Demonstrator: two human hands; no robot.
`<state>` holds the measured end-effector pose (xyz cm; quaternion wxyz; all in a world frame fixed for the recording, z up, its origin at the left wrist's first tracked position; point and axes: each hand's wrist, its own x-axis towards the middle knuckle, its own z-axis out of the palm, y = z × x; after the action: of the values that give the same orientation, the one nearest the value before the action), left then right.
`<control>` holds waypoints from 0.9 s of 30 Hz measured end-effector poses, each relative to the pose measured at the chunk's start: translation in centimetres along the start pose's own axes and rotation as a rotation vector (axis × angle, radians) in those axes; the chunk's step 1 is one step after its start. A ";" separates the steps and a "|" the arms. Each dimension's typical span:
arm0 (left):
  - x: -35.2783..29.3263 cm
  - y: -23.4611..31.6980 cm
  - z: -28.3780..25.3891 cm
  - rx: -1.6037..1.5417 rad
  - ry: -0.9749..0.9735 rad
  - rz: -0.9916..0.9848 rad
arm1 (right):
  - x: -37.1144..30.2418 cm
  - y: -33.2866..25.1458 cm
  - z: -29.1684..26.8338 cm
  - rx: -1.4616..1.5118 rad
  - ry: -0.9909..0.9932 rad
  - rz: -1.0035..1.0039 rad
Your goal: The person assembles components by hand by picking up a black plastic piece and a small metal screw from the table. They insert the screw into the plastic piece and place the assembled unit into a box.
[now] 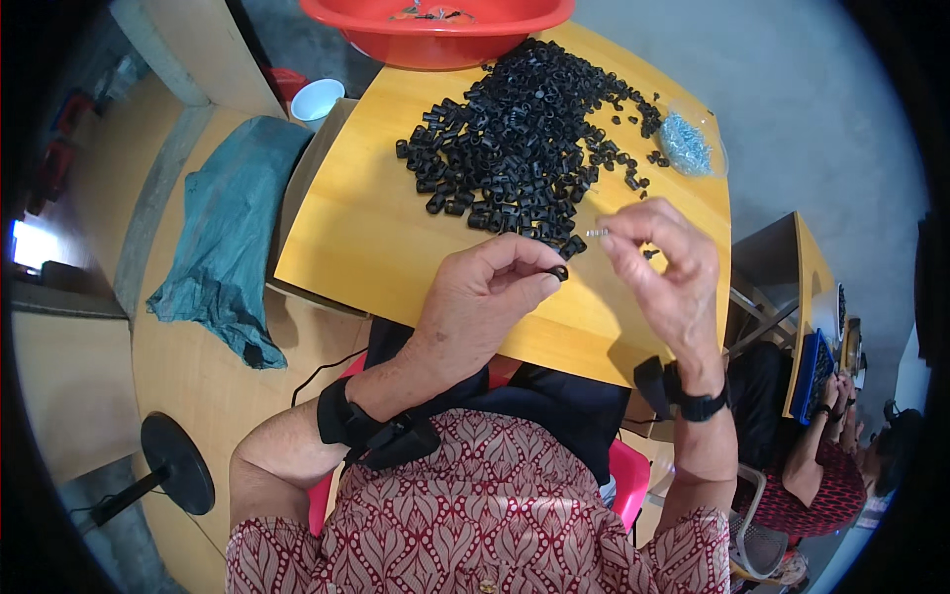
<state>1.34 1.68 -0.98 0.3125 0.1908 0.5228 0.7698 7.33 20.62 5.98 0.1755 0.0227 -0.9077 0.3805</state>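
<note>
Over the yellow table (356, 218), my left hand (460, 307) pinches a small black plastic fitting (560, 273) between thumb and fingertips, its round opening showing. A short gap to the right, my right hand (668, 267) is closed at the fingertips on a small silver screw (596, 233), held roughly level and pointing toward the left hand. Beyond both hands spreads a large heap of similar black fittings (524, 139). At the table's right edge, a clear container (720, 153) holds many silver screws (685, 144).
A red basin (435, 45) stands at the far edge. Left of the table are a green plastic sack (233, 218) and a white bowl (318, 99). A black round-based stand (178, 463) is at lower left. On the right, another person (826, 475) works at a separate table.
</note>
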 end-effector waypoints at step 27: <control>-0.5 -0.4 0.3 0.133 0.012 0.002 | -2.8 -0.8 0.1 -0.074 -0.131 -0.223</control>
<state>2.02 1.67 -1.18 0.2950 0.2070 0.5745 0.7349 10.02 19.71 5.53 0.1579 0.1418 -0.9224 0.3226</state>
